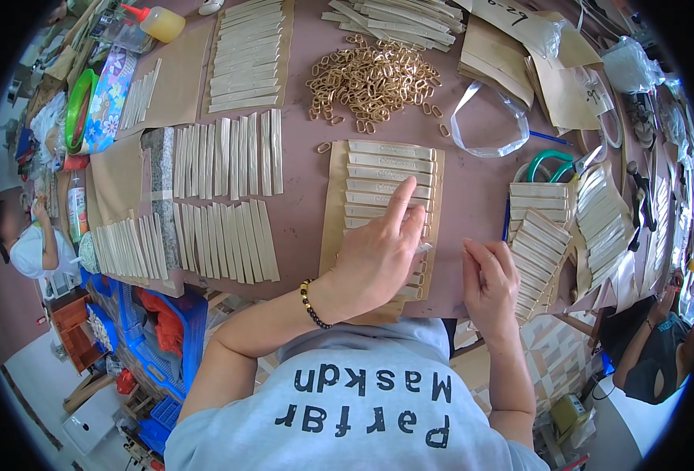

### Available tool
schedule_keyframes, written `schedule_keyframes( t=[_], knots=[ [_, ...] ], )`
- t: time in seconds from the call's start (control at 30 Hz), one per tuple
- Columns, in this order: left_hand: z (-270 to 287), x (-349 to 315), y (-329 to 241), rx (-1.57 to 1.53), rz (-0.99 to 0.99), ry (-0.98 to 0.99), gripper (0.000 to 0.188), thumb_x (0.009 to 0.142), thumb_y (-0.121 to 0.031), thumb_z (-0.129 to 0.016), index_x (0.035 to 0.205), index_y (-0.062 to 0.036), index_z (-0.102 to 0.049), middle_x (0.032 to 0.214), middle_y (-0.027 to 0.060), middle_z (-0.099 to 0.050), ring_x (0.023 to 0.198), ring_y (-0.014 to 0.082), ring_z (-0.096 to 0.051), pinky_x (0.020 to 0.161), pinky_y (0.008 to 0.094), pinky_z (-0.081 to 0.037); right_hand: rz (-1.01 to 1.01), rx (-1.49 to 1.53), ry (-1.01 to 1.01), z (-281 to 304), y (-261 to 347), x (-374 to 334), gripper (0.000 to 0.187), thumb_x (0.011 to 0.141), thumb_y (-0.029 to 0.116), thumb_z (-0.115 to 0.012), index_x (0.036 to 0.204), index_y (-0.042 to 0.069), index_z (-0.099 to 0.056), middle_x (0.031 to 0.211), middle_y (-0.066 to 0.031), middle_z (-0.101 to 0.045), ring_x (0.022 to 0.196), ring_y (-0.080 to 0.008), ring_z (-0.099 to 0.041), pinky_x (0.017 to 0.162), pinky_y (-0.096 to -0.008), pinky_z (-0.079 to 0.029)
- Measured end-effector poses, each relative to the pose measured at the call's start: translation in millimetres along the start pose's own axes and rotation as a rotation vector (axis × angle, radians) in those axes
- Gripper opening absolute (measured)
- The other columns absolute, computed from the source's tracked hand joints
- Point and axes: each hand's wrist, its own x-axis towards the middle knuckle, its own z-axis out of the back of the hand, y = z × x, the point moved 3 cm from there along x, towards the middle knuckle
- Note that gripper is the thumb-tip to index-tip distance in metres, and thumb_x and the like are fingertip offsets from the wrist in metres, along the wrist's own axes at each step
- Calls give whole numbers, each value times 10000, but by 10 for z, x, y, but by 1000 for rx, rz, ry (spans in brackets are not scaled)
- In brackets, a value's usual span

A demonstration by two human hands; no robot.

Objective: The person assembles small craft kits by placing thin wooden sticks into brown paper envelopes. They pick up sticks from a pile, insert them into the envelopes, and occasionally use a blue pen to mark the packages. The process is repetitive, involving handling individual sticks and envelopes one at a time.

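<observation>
Mauve-brown worktable (472,196) seen from above, crowded w/ pale gold strips laid out in rows on sheets of brown paper. Centre, just in front of the person: a brown paper sheet (333,196) carrying a column of gold strips (390,169) stacked crosswise, one below the next.

Left hand (378,255) rests on top of that column, index finger stretched out & pressing on a strip approx mid-column, other fingers curled loosely; not clamped round anything, just flat contact w/ the strips. Dark bead bracelet (311,304) on that wrist.

Right hand (488,279) sits at the table edge just right of the sheet, fingers bent inward, thumb side up. Can't tell if it pinches something; a small pale bit shows between the two hands but it's too small to read.

Behind the column: a loose heap of gold oval rings (374,78), a few strays nearer the sheet. Right of it, a clear plastic bag (488,118), green-handled scissors (551,163), then stacked bundles of strips (547,228). Left side: more strip rows (225,157) in two tiers beside a speckled stone block (158,188), and further up-left a yellow glue bottle (158,22) w/ red tip. Blue plastic crates (162,345) under the table at lower left. Other people are at both far edges.
</observation>
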Motion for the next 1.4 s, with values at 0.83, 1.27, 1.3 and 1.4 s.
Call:
schedule_keyframes(
  t=[0.83,1.27,1.3,1.4],
  knots=[
    [17,19,91,-44,-18,24,400,829,-182,-714,1167,-19,-576,1481,189,-333,817,297,-688,677,379,-559,-21,-123,17,121,-69,7,171,794,6,-684,963,17,-661,831,-104,-583,727,-266,-599,647,-376,-482],
    [629,-427,344,-80,112,-112,313,862,-181,-685,1101,0,-597,1094,160,-613,879,347,-649,720,392,-535,-122,-586,251,131,-11,159,255,772,-21,-543,1018,13,-486,977,-171,-498,916,-353,-522,745,-450,-478],
    [614,-499,345,-64,113,-80,298,855,-179,-690,1080,-4,-605,1102,152,-610,859,337,-654,703,387,-538,-112,-600,253,117,-9,161,244,774,-21,-543,1009,11,-485,967,-171,-495,911,-354,-522,748,-450,-475],
    [509,-699,261,-66,38,11,256,825,-164,-709,1021,-21,-629,1133,131,-599,806,298,-666,659,365,-546,-79,-614,255,73,-21,147,234,774,-31,-538,999,4,-486,958,-177,-492,912,-358,-522,759,-450,-469]
  ],
)
